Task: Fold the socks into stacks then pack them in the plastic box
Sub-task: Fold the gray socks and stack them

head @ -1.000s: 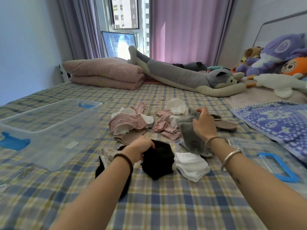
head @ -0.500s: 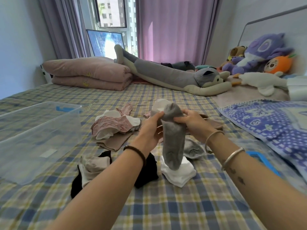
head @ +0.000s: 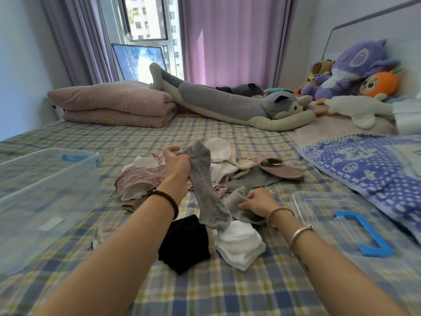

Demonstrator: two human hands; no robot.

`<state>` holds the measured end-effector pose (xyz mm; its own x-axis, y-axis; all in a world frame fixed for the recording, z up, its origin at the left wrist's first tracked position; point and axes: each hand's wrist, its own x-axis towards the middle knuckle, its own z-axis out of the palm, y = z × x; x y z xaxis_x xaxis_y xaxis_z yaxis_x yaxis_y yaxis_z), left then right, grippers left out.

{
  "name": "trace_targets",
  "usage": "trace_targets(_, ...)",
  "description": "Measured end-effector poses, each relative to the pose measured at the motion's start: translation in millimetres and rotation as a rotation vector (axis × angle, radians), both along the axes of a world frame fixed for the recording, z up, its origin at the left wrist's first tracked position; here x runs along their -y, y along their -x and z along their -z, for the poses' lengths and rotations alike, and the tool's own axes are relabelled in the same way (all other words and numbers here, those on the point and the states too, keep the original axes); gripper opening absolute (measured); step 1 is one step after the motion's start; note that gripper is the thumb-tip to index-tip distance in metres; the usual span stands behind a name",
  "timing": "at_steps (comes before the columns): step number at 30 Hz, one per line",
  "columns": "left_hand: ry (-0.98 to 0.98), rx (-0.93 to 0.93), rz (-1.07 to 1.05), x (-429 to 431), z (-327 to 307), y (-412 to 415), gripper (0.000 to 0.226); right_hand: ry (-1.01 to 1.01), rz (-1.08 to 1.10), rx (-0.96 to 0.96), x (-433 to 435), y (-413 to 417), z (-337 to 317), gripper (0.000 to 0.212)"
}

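Note:
My left hand (head: 176,165) grips the top of a long grey sock (head: 206,190) and holds it hanging above the bed. Lower down, my right hand (head: 258,201) grasps a second grey sock (head: 239,206) lying on the plaid sheet. A folded black stack (head: 185,244) and a folded white stack (head: 240,244) lie just in front of me. Loose pink, white and brown socks (head: 139,181) are heaped behind my hands. The clear plastic box (head: 45,201) stands at the left.
The box's clear lid (head: 330,208) with a blue handle (head: 366,233) lies at the right. A blue patterned blanket (head: 369,165), plush toys (head: 355,69), a long grey plush (head: 227,103) and a folded pink quilt (head: 114,103) ring the far side of the bed.
My right hand has let go of the hanging grey sock and dropped down to a second grey sock on the bed. My left hand alone now holds the first sock up.

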<state>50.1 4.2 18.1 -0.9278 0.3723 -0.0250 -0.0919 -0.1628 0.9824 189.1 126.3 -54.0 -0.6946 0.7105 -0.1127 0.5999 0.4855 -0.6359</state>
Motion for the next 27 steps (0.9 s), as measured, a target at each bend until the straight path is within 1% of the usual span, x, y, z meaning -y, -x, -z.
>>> trace_targets(1,0.025,-0.035,-0.006,0,0,2,0.034,0.01,0.009,-0.051,-1,0,-5,0.038)
trace_targets(2,0.047,-0.069,-0.01,0,1,3,0.038,0.019,0.025,-0.134,-1,0,-12,0.035)
trace_targets(4,0.071,-0.101,-0.014,1,2,4,0.045,0.078,0.056,-0.336,-1,0,-30,0.012)
trace_targets(5,0.082,-0.099,-0.013,1,1,3,0.046,0.131,0.067,-0.422,0,0,-40,0.012)
trace_targets(7,0.112,-0.09,0.001,3,-1,-1,0.048,0.21,0.065,-0.57,4,-1,-59,0.03)
trace_targets(9,0.128,-0.092,0.058,4,-5,-8,0.048,0.139,0.034,-0.712,11,-2,-75,0.036)
trace_targets(11,0.133,-0.092,0.16,4,-10,-19,0.046,0.017,-0.039,-0.799,24,-3,-84,0.037)
trace_targets(13,0.1,-0.037,0.274,5,-15,-32,0.034,-0.094,-0.148,-0.781,41,-4,-88,0.036)
trace_targets(15,0.027,0.062,0.375,8,-20,-44,0.023,-0.215,-0.256,-0.67,55,-3,-87,0.035)
trace_targets(17,-0.03,0.136,0.447,12,-22,-47,0.023,-0.272,-0.319,-0.546,63,-4,-87,0.029)
trace_targets(19,-0.008,0.098,0.457,17,-23,-45,0.023,-0.197,-0.342,-0.491,66,-7,-91,0.018)
trace_targets(20,0.038,0.032,0.44,18,-23,-44,0.019,-0.146,-0.34,-0.484,67,-8,-94,0.019)
trace_targets(21,0.069,-0.03,0.427,20,-23,-44,0.014,-0.09,-0.324,-0.502,67,-9,-96,0.025)
trace_targets(22,0.072,-0.072,0.409,21,-24,-45,0.014,-0.032,-0.293,-0.536,67,-9,-97,0.03)
trace_targets(23,0.054,-0.074,0.391,21,-26,-46,0.016,0.003,-0.245,-0.585,66,-9,-99,0.03)
trace_targets(25,-0.01,-0.016,0.359,22,-30,-46,0.015,-0.01,-0.102,-0.672,62,-6,-99,0.016)
trace_targets(26,-0.031,0.012,0.348,22,-34,-46,0.013,0.006,-0.037,-0.686,60,-5,-99,0.017)
trace_targets(27,-0.036,0.032,0.342,24,-36,-46,0.011,0.067,0.004,-0.678,58,-5,-100,0.029)
